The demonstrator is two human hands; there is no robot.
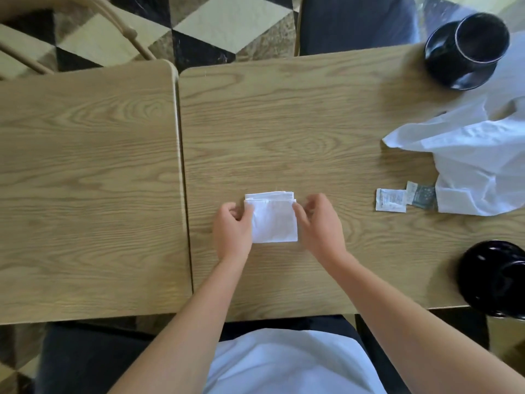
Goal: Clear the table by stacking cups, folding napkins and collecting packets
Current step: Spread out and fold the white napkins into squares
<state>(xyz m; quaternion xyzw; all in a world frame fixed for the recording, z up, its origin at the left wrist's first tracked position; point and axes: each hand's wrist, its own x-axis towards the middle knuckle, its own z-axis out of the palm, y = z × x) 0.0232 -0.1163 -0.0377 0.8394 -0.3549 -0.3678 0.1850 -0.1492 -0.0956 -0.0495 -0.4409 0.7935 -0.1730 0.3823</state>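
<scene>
Both hands pinch the folded napkin [272, 220] on the surface [284, 132]: left hand [233, 230] at its left edge, right hand [318, 223] at its right. 2 packets [403, 198] lie well right of it.

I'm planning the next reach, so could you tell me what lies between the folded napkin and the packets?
In the head view, only bare table lies between the folded napkin and the packets, apart from the right hand at the napkin's edge.
</scene>
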